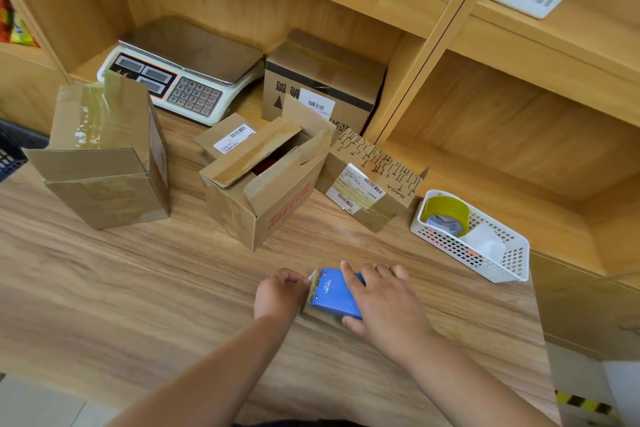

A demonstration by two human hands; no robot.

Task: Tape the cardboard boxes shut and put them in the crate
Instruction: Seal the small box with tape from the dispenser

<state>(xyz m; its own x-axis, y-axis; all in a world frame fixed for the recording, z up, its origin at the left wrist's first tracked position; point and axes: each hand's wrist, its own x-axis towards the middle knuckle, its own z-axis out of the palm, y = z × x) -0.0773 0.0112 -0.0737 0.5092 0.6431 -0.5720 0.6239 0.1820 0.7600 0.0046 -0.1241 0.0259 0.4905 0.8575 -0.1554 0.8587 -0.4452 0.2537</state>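
Five cardboard boxes we count on the wooden counter (104, 270), while the dark crate (10, 149) barely shows at the far left edge, well apart from the hands. Tall box (104, 156): flaps up, old tape, no legible print; we judge it may tip if pressed. Weighing scale (180, 80): numbered keypad. Small box (225, 139): barcode sticker, text too small. Open box (266, 191): red lettering we cannot read; its raised flaps could spring back and skew the seam. Left hand (280, 295): clenched at the cutter end of the blue tape dispenser (334, 295), marked "deli"; whether it pinches tape we cannot tell, and a loose end could fold onto itself. Sealed box (322, 80): black print, barcode label. Right hand (388, 305): grasping the dispenser's body. Patterned box (370, 180): "D40A", shipping labels. White basket (502, 263): a tape roll (446, 215).
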